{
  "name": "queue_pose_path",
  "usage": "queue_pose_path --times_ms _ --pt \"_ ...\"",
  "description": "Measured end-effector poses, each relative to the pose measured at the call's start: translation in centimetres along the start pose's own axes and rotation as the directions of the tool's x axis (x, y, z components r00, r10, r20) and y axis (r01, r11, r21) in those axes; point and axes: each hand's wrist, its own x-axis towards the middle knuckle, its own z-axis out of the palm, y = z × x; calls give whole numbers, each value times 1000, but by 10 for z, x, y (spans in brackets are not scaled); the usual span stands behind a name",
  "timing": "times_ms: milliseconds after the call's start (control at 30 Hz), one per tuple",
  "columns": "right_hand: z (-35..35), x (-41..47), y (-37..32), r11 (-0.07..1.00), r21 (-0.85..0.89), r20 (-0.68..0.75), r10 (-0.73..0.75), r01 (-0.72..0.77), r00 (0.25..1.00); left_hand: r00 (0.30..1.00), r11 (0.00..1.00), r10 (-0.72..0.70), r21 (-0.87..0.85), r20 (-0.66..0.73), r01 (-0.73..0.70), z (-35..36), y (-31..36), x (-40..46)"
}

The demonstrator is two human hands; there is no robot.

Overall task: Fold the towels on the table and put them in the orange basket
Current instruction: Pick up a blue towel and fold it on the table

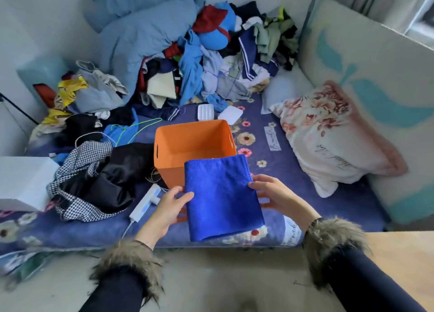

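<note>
Surface: bed (pixel 277 170) with a dark blue flowered cover; no table top is identifiable. Pale floor along the near edge.
Room: light walls at the back and left; a panel with a teal leaf print (pixel 375 88) stands along the right side.
Clutter: heap of mixed clothes (pixel 199 60) across the far half of the bed, with a light blue duvet (pixel 145 29) bunched on top at the rear.
Pillow: floral, pink-edged (pixel 328 137), lying on the right side of the bed.
Near left: houndstooth and black garment (pixel 94 182), white box (pixel 21 182) at the frame edge, white power strip (pixel 145 201) beside the basket.
Orange basket: (pixel 195 137) upright on the bed, centre, open mouth upward; floor of the basket hidden by the towel's far edge.
Blue towel: (pixel 223 199) folded to a flat rectangle, held in the air between basket and person; far edge overlaps the basket's near rim.
Towel axis: long axis runs away from the person toward the basket, tilted slightly left at the far end.
Left hand: (pixel 169 208) grips the towel's left edge, thumb on top, fingers beneath.
Right hand: (pixel 274 191) grips the right edge, fingers curled round it.
Sleeves: dark, with fur cuffs (pixel 131 257).
</note>
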Motion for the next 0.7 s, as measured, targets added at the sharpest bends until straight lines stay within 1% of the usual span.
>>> queue_pose_path --times_ms 133,300,533,700 --pt "23 43 -21 1000 -29 32 -2 3 999 998 998 -44 -39 -51 42 -28 3 35" --pt "36 120 -42 999 -33 40 41 -40 998 991 994 -101 -59 -87 97 -49 12 101" --pt "44 260 -90 991 -10 72 133 -132 989 972 983 -182 -65 -151 174 -69 41 238" --pt "46 363 -102 978 -25 28 209 -209 977 946 964 -264 -77 -187 253 -72 39 337"
